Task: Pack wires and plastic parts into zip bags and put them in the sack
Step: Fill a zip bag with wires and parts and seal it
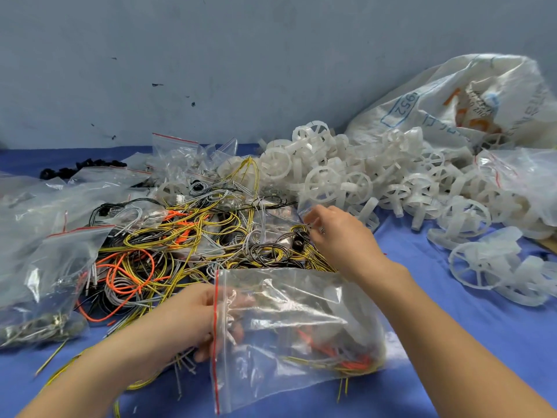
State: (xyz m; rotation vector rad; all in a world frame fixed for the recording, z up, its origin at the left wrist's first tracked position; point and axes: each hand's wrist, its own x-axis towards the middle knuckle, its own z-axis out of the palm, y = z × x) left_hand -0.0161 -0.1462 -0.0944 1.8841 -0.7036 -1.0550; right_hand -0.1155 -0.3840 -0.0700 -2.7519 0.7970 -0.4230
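Step in hand: filling a zip bag with wires.

Left hand [196,321] grips the mouth of the zip bag [301,327] at its red seal strip. The fingers reach inside the opening and the thumb stays outside, holding it open. The bag lies on its side on the blue table [452,327], near the front edge. It is partly filled; orange and yellow strands show through the plastic.

Right hand [337,236] reaches forward into the loose wires [180,236], fingers curled and pinching at a small dark bundle on the right fringe of the heap. How much it has caught is hard to tell.

Plastic parts [361,176], white spoked wheels, are heaped to the right of the wires. The sack [452,98] slumps behind them against the wall, mouth open. Filled bags [45,267] sit at the left.

Next move, as I judge it: lift the pinched bundle free and carry it back to the open mouth. The heap is tangled, so neighbouring strands may drag along. The left hand must keep the opening wide. The bag looks far from full, so sealing and sacking come later.
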